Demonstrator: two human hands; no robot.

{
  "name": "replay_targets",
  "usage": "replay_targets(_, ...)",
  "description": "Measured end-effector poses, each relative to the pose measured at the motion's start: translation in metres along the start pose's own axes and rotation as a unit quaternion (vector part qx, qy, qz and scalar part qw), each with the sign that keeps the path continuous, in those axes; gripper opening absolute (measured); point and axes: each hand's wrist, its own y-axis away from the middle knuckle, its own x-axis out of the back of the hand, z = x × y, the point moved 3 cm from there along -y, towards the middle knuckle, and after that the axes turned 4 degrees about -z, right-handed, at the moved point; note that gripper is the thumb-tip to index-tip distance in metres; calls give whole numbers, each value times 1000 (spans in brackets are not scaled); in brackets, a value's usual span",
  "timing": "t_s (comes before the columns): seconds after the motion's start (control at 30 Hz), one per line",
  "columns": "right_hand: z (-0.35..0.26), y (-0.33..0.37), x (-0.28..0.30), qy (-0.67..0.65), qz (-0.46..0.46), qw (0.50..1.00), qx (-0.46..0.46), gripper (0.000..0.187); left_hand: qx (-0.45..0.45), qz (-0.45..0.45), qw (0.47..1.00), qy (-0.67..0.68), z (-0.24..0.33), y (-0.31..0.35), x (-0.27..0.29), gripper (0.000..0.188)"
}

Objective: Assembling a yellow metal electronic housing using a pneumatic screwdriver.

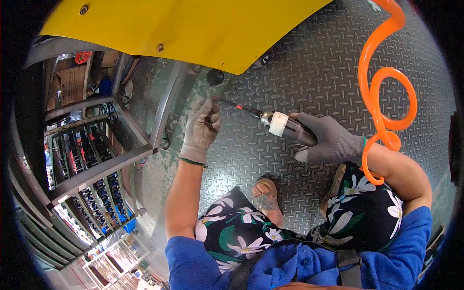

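In my right hand (331, 139), in a grey glove, I grip a dark power screwdriver (297, 131) with a white band round its body. Its long thin bit (239, 107), marked with a red ring, points left toward my left hand (202, 126). That hand wears a pale, soiled glove with its fingers curled in. The bit's tip is close to its fingertips; whether they touch is unclear. Something dark shows among the curled fingers, too small to name. Just beyond both hands hangs the lower edge of a yellow panel (193, 36) with a few bolts in it.
An orange coiled hose (411, 96) loops down on the right, past my right forearm. Metal racks (96, 174) with rows of dark parts stand at the left. The floor is grey tread plate (309, 72). My knees and a sandalled foot (266, 195) are below.
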Motion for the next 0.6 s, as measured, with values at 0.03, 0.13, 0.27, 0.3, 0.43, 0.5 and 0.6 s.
replay_targets(0.03,1,0,0,-10,2,1000,-4,69,0,10,1000,-2,1,1,-1,26)
replay_targets(0.13,3,-1,0,9,1,1000,-6,70,13,28,999,-24,2,3,-4,27)
replay_targets(0.27,5,0,2,26,-8,1000,-15,72,3,14,998,-59,2,2,-8,30)
replay_targets(0.3,5,0,3,34,-11,999,-20,72,2,-4,999,-51,1,1,-9,30)
replay_targets(0.43,3,0,4,48,-21,998,-27,72,10,-43,998,-54,-3,-2,-7,27)
replay_targets(0.5,1,0,6,57,-21,998,-22,72,10,-72,997,-38,-4,-3,-7,29)
replay_targets(0.6,-3,-1,10,79,-18,997,-11,73,26,-61,998,-25,-3,-2,-6,32)
